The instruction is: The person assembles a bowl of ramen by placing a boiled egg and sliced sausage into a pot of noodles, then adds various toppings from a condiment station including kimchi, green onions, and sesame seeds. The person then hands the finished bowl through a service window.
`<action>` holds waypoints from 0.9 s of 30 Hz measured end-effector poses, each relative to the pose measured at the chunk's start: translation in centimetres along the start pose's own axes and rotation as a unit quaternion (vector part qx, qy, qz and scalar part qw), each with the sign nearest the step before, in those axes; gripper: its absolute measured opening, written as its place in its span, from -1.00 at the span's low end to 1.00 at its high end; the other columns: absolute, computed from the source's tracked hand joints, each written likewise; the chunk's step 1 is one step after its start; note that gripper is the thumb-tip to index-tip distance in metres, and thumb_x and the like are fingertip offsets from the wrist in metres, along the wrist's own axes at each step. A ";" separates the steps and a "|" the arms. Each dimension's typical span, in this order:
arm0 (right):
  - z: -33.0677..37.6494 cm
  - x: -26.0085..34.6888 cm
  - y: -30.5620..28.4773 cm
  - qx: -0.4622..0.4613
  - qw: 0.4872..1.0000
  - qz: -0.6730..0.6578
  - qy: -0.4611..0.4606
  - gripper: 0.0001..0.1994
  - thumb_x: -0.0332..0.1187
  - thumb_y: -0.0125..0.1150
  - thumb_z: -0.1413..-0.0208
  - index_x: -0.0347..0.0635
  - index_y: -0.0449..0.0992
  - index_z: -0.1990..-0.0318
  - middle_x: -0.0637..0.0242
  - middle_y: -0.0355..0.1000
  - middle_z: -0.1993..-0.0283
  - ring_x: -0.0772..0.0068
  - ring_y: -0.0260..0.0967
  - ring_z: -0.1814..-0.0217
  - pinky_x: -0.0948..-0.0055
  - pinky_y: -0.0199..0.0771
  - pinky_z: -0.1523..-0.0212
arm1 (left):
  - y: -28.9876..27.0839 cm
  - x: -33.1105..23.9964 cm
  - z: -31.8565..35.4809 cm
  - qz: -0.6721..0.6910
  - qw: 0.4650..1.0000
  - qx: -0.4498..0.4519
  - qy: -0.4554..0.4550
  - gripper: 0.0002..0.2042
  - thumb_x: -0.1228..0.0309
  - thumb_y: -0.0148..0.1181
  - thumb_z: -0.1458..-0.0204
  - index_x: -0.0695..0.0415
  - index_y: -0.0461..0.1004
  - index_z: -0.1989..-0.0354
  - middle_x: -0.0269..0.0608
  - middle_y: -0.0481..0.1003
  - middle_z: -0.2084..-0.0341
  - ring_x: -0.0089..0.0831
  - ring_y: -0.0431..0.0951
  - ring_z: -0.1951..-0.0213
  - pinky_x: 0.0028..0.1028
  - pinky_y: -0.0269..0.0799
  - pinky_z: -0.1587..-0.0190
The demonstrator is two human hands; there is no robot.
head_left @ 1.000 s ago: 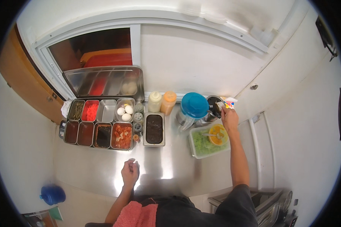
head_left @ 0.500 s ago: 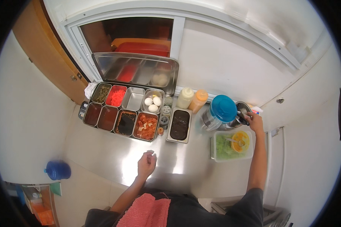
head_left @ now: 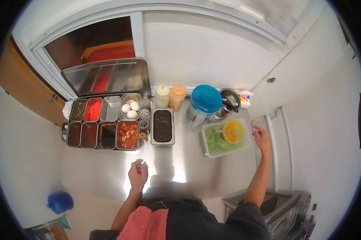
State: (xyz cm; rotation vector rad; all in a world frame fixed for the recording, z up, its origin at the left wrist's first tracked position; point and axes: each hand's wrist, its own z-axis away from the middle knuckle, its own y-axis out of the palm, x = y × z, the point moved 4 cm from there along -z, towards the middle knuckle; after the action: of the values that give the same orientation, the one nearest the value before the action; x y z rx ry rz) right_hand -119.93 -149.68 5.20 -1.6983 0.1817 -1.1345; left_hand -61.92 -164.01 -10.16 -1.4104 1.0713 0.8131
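Right hand [head_left: 262,137] back beside crosswise green-filled tub [head_left: 224,138].

Right hand [head_left: 262,137] beside green-filled container [head_left: 212,146]

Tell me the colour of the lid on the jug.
Blue, on the jug lid; the head view shows it.

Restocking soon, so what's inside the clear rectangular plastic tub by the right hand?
The clear rectangular plastic tub holds chopped green leaves and a small orange bowl with a utensil. Whatever lies beneath the bowl is covered.
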 end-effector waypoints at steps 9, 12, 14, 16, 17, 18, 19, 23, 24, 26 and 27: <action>6.3 4.7 2.7 -0.089 0.994 -0.024 -0.054 -0.71 -0.33 0.31 -0.21 -0.15 0.64 -0.06 0.20 0.59 0.29 0.37 0.49 0.38 0.38 0.49 0.26 | -0.2 -0.4 0.0 -0.007 1.000 0.018 0.002 -0.83 0.47 0.15 -0.24 0.24 0.50 0.05 -0.27 0.53 0.54 -0.60 0.47 0.57 -0.55 0.41 0.47; 7.4 9.6 6.1 -0.054 0.981 0.012 -0.187 -0.72 -0.32 0.39 -0.13 -0.12 0.66 0.00 0.22 0.54 0.28 0.32 0.46 0.32 0.33 0.48 0.29 | -0.1 -0.1 0.1 -0.012 1.000 0.020 -0.012 -0.82 0.46 0.15 -0.24 0.25 0.50 0.05 -0.26 0.53 0.53 -0.60 0.47 0.56 -0.55 0.41 0.47; 7.3 11.2 8.1 -0.019 0.977 0.062 -0.205 -0.73 -0.30 0.39 -0.12 -0.10 0.65 0.03 0.20 0.55 0.22 0.19 0.51 0.25 0.26 0.51 0.23 | -0.1 0.0 0.1 -0.016 1.000 0.021 -0.012 -0.82 0.45 0.15 -0.24 0.26 0.50 0.05 -0.26 0.53 0.52 -0.59 0.47 0.56 -0.54 0.41 0.46; 6.5 12.4 9.6 -0.009 0.960 0.129 -0.250 -0.74 -0.28 0.38 -0.14 -0.11 0.66 0.04 0.18 0.57 0.25 0.18 0.50 0.33 0.30 0.51 0.24 | -0.1 -0.1 0.1 -0.015 1.000 0.016 -0.002 -0.81 0.45 0.15 -0.24 0.26 0.49 0.04 -0.25 0.53 0.52 -0.59 0.48 0.55 -0.54 0.42 0.45; 6.1 12.7 9.6 -0.034 0.955 0.118 -0.270 -0.76 -0.28 0.36 -0.16 -0.10 0.65 0.04 0.18 0.57 0.24 0.17 0.51 0.33 0.31 0.51 0.25 | -0.2 -0.1 0.1 -0.015 1.000 0.011 0.001 -0.81 0.45 0.15 -0.25 0.26 0.49 0.04 -0.25 0.53 0.52 -0.59 0.48 0.55 -0.54 0.42 0.45; 5.8 12.9 9.4 -0.059 0.949 0.102 -0.291 -0.77 -0.27 0.35 -0.18 -0.10 0.65 0.05 0.18 0.58 0.23 0.15 0.51 0.33 0.31 0.51 0.26 | -0.2 -0.1 0.1 -0.012 1.000 0.014 -0.006 -0.81 0.45 0.15 -0.25 0.26 0.49 0.04 -0.25 0.53 0.52 -0.59 0.48 0.55 -0.54 0.42 0.45; 5.3 12.8 9.2 -0.060 0.953 0.100 -0.280 -0.78 -0.27 0.33 -0.19 -0.10 0.65 0.06 0.18 0.59 0.22 0.13 0.52 0.33 0.31 0.51 0.26 | -0.2 -0.1 0.1 -0.010 1.000 0.015 -0.015 -0.81 0.44 0.16 -0.25 0.26 0.49 0.04 -0.25 0.53 0.52 -0.59 0.48 0.54 -0.54 0.43 0.44; 5.2 10.8 5.1 -0.120 0.973 -0.026 -0.195 -0.79 -0.25 0.24 -0.31 -0.17 0.62 0.09 0.27 0.59 0.29 0.39 0.48 0.39 0.43 0.48 0.35 | -0.1 -0.2 0.3 0.002 1.000 0.014 -0.007 -0.81 0.44 0.16 -0.25 0.27 0.49 0.04 -0.27 0.52 0.52 -0.61 0.48 0.53 -0.56 0.43 0.43; 5.2 10.1 4.0 -0.114 0.978 -0.078 -0.153 -0.78 -0.24 0.21 -0.34 -0.20 0.62 0.10 0.30 0.57 0.31 0.46 0.46 0.40 0.46 0.47 0.37 | -0.1 -0.1 0.3 0.006 1.000 0.013 -0.012 -0.81 0.44 0.15 -0.26 0.27 0.49 0.04 -0.27 0.52 0.52 -0.62 0.48 0.53 -0.56 0.42 0.43; 5.4 9.2 2.1 -0.106 0.979 -0.147 -0.096 -0.74 -0.21 0.18 -0.37 -0.23 0.61 0.11 0.33 0.56 0.33 0.55 0.45 0.39 0.50 0.44 0.38 | -0.1 -0.1 0.3 0.014 1.000 0.012 -0.019 -0.81 0.44 0.15 -0.26 0.27 0.48 0.04 -0.28 0.52 0.51 -0.63 0.47 0.54 -0.57 0.41 0.43; 5.6 8.9 1.4 -0.104 0.978 -0.165 -0.080 -0.72 -0.18 0.16 -0.38 -0.24 0.60 0.10 0.34 0.56 0.33 0.56 0.45 0.38 0.51 0.43 0.37 | -0.1 -0.1 0.3 0.016 0.999 0.015 -0.024 -0.81 0.44 0.15 -0.26 0.27 0.49 0.04 -0.29 0.51 0.51 -0.63 0.46 0.54 -0.57 0.41 0.44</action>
State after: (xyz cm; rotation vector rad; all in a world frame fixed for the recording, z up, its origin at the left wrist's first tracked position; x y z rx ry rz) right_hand -110.40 -151.92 9.30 -2.0517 -0.0899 -1.2439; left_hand -61.87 -163.68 -10.05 -1.3454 1.0689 0.8469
